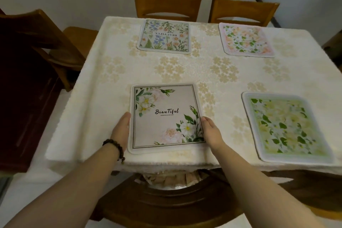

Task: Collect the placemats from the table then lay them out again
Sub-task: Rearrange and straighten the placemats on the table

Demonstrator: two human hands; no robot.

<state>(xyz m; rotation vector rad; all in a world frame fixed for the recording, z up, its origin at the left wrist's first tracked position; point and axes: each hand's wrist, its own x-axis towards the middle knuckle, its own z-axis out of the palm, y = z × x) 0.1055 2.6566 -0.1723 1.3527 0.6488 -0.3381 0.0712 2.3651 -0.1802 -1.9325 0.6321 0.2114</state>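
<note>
Several placemats lie flat on the cream floral tablecloth. A grey mat with white flowers and the word "Beautiful" sits at the near left. My left hand rests against its left edge and my right hand against its right edge, fingers fairly straight. A green-leaf mat lies at the near right. At the far left is a mat with blue and orange flowers, at the far right a pink floral mat.
Two wooden chairs stand behind the table's far edge. Another chair is at the left, and one chair back curves under my arms at the near edge. A white wall lies behind.
</note>
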